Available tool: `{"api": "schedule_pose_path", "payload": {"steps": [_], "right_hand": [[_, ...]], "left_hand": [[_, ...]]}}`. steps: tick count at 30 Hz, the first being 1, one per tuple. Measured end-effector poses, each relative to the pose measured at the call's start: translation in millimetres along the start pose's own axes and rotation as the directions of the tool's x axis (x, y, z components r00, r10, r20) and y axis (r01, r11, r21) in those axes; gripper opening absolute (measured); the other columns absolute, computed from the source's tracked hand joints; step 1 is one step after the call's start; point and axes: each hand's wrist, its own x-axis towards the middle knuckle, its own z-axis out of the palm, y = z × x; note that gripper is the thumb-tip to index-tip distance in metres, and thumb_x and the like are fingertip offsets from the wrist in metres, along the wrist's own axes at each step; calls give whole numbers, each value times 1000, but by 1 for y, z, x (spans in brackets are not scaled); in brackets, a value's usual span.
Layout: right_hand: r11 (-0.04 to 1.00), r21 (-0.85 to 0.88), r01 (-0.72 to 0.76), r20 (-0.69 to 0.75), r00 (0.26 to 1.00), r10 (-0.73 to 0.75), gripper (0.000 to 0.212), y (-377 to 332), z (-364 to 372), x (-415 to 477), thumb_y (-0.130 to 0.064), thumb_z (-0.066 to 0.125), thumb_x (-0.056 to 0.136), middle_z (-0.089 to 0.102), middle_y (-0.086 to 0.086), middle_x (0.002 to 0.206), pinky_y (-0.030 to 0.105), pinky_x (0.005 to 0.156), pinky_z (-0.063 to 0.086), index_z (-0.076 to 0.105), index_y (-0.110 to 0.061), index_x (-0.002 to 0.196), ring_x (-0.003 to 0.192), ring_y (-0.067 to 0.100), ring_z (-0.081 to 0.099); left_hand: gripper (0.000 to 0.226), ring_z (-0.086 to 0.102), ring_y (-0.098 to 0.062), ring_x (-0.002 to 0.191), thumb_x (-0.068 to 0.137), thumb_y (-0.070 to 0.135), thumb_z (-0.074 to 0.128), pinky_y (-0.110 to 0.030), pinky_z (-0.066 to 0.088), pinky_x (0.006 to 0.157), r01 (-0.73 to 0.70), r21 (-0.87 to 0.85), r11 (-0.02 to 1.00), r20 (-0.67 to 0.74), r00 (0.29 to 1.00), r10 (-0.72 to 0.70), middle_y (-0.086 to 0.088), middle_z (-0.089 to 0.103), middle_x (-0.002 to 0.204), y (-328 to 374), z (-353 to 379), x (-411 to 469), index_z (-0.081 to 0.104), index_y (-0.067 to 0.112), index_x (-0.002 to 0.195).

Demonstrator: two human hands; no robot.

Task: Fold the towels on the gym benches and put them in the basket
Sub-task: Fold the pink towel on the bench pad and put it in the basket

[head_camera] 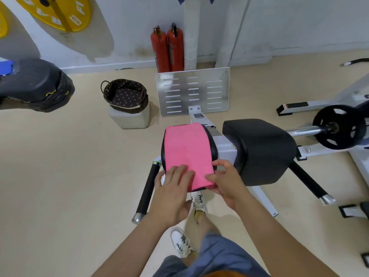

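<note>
Pink towel (187, 150) runs lengthwise away along the bench pad (213, 145); left hand (173, 188) presses flat, right hand (225, 182) pinches its corner.

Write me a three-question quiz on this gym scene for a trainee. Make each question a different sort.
1. True or false: the pink towel already lies in the basket.
2. What stands behind the metal footplate? A) two red fire extinguishers B) a blue bucket C) a mirror
3. One hand grips the towel's near corner. Which hand lies flat on it?

Key
1. False: it lies on the bench pad.
2. A.
3. The left hand; the right hand grips the corner.
</note>
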Motion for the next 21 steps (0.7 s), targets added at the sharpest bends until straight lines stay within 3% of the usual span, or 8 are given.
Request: {"api": "schedule_pose_path", "payload": {"steps": [2,5,7,8,10,13,18,21], "right_hand": [[999,39,1,12,1000,-1,40,-6,-2,0,11,60,83,65,17,102,28,62,57,49,-15,111,83,26,67],[997,71,-12,17,1000,11,40,-11,-7,2,10,60,82,62,18,107,27,61,57,48,-16,110,87,26,66],[991,-126,37,-11,999,-39,43,-12,-12,4,5,61,82,54,11,116,32,70,59,48,-19,115,98,24,61],[923,-365,123,-34,989,-145,46,-14,-16,7,0,61,83,50,9,124,38,80,58,47,-22,121,105,24,58],[514,-793,326,94,900,-426,54,-15,-23,17,-13,58,86,41,8,142,44,103,44,43,-22,136,128,27,43],[49,-832,553,443,714,-543,53,-23,-17,35,-25,43,94,25,6,157,48,113,26,36,-20,146,147,27,16],[-202,-770,605,630,770,-96,53,-28,-9,62,-30,31,102,-2,-6,162,39,119,7,16,-26,152,148,13,-4],[-249,-734,632,654,756,-7,53,-33,-13,67,-32,34,102,-3,-4,162,37,118,8,18,-23,152,148,12,-4]], "left_hand": [[82,44,-25,124,60,45,74,-46,24,103,-19,30,999,-21,1000,20,-1,48,138,10,6,11,45,24,134],[47,55,-25,112,74,25,66,-41,30,99,12,7,1000,-154,988,-11,-2,61,123,9,10,27,58,22,120],[38,62,-25,104,77,18,52,-38,41,92,-27,-7,1000,-169,985,25,-2,68,114,3,11,30,66,18,112],[40,65,-26,101,76,16,47,-36,47,88,-51,-4,999,-151,987,50,-3,70,111,0,13,29,69,15,110],[45,68,-26,98,75,15,41,-35,55,80,-92,19,996,-118,989,94,-5,72,109,-3,13,27,71,11,108],[41,70,-24,90,76,15,42,-31,59,69,-151,45,988,-62,986,153,-6,73,102,-2,8,25,72,9,102],[23,64,-25,74,69,2,57,-28,49,53,-239,-27,971,207,949,239,-2,66,84,-3,-5,20,60,15,88],[17,60,-24,88,87,8,50,-35,48,66,-190,-152,970,249,942,223,-1,64,97,-6,-13,19,57,16,101]]}}
